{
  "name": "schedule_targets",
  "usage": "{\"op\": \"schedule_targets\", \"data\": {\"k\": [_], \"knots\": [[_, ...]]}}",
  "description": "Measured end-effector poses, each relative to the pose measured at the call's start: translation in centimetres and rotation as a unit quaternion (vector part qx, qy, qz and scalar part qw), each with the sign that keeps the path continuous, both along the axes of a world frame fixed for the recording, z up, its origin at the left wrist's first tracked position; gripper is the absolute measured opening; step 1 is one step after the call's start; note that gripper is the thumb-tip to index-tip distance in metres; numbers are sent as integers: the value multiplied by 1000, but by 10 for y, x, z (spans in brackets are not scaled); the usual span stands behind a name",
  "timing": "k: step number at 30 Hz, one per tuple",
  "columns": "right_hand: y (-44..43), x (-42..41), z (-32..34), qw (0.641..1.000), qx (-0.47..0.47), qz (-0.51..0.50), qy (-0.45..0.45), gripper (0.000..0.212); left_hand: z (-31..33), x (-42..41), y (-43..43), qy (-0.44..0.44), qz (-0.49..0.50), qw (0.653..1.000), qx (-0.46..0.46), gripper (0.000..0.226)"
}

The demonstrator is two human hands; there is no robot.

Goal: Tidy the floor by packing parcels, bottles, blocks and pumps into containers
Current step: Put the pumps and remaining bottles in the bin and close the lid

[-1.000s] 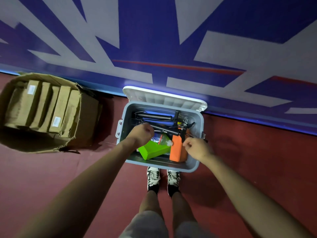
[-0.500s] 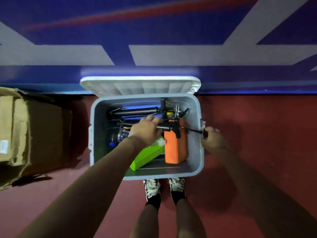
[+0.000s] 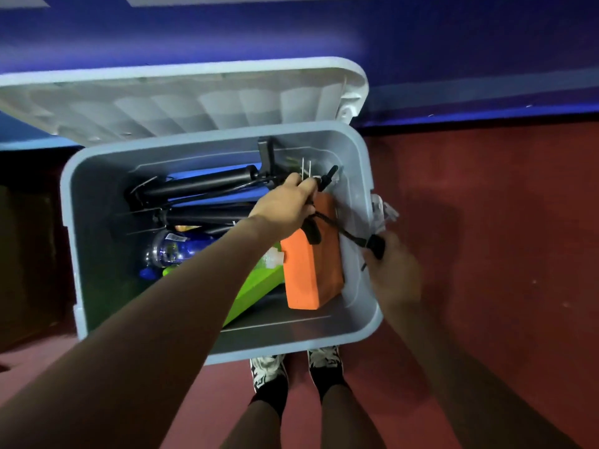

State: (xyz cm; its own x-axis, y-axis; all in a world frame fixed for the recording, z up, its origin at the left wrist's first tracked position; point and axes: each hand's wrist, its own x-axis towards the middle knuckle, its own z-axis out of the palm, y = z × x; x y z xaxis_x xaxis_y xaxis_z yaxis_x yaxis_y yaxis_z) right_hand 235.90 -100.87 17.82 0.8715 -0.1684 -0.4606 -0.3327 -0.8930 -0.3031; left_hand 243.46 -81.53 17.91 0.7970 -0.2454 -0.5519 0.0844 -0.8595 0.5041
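Note:
A grey plastic bin (image 3: 97, 202) stands open on the red floor, its white lid (image 3: 181, 98) tipped back against the wall. Inside lie black pumps (image 3: 201, 183), a clear bottle with a blue cap (image 3: 168, 251), a green block (image 3: 256, 286) and an upright orange block (image 3: 311, 273). My left hand (image 3: 285, 205) reaches into the bin and grips a pump's handle near the orange block. My right hand (image 3: 389, 270) is at the bin's right rim, closed on the black end of the pump hose (image 3: 374, 244), which stretches across to my left hand.
A blue wall (image 3: 453, 59) runs right behind the bin. A dark cardboard box (image 3: 22, 254) sits at the left edge. My two shoes (image 3: 298, 371) stand just in front of the bin. Red floor (image 3: 502, 222) stretches to the right.
The camera has come closer and lower over the bin. My left hand has moved right, onto the pump handle by the orange block. My right hand stays at the right rim holding the hose end.

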Motion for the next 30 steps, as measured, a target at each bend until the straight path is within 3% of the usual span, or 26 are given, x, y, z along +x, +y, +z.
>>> {"op": "schedule_targets", "data": {"k": [2, 4, 7, 11, 13, 16, 20, 25, 30], "knots": [[8, -7, -1, 980, -60, 187, 14, 28, 0, 3, 2, 7, -8, 1000, 5, 19], [21, -14, -8, 928, -137, 342, 64, 25, -1, 4, -1, 11, -4, 1000, 15, 23], [33, -20, -23, 884, -189, 414, 103, 6, -4, 10, -5, 6, 43, 999, 9, 38], [37, -16, -31, 821, -252, 502, 101, 44, -6, 21, 1, 17, 125, 992, 15, 49], [42, -6, -19, 807, -254, 513, 146, 44, -2, 21, 5, 47, 124, 991, 9, 57], [50, 4, 12, 838, -182, 468, 212, 31, 15, 10, 10, 58, 107, 992, 25, 53], [60, 12, 69, 871, -88, 430, 222, 26, 65, -10, 21, 81, 77, 992, 55, 35], [66, 8, 166, 899, -43, 377, 218, 25, 162, -41, 45, 64, 24, 996, 50, 15], [70, 8, 242, 911, -62, 364, 183, 28, 251, -67, 72, 18, 71, 997, 13, 25]]}}
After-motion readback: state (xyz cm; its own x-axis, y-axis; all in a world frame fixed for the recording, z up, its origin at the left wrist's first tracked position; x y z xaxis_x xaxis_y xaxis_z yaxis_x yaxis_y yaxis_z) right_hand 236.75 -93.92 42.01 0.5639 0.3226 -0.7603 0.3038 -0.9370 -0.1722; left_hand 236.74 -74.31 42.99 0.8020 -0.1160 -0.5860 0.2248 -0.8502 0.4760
